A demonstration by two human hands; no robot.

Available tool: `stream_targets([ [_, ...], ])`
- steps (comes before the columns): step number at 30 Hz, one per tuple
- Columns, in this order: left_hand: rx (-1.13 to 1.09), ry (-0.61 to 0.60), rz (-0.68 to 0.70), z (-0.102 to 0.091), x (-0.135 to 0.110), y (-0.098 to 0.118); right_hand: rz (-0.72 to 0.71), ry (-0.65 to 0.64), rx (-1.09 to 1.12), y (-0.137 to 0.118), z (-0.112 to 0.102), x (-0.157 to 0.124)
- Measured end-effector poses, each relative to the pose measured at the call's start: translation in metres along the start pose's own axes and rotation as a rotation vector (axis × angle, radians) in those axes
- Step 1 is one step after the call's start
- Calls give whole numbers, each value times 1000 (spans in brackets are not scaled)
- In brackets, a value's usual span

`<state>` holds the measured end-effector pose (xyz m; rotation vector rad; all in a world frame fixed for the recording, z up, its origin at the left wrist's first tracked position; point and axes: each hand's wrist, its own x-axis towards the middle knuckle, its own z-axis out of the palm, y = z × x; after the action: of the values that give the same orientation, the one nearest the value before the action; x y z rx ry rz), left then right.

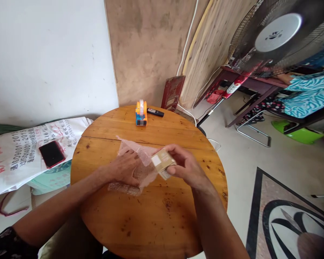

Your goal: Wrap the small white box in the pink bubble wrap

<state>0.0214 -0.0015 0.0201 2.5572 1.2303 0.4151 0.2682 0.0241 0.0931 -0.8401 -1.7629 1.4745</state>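
1. The bench (151, 223) is round, of glossy orange-brown wood marked with dark knots; a dark seam runs across it from the left edge toward the right, nearer the far edge than the near one.
2. Close to the far edge stands an orange-and-blue tape dispenser (142, 116) with a pale roll in it.
3. Just right of that, by the far edge, lies a slim black remote-like object (155, 112).
4. Around the middle, well in from the near edge, a crumpled, translucent pinkish wrap (148, 175) lies spread.
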Motion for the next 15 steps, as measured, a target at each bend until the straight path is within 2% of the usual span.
stream_targets([
  [2, 35, -68, -24, -3, 6, -1, 0, -178, 9, -5, 17, 8],
  [4, 44, -127, 0, -8, 12, -1, -7, -304, -27, -7, 29, 17],
  [7, 21, -169, 23, -15, 18, -2, 11, -405, -101, -4, 37, 30],
  [10, -78, -132, 9, -18, 19, -10, 47, -429, -148, 8, 32, 40],
  [15, -369, 69, -30, -10, 14, -32, 132, -471, -213, 28, 12, 43],
])
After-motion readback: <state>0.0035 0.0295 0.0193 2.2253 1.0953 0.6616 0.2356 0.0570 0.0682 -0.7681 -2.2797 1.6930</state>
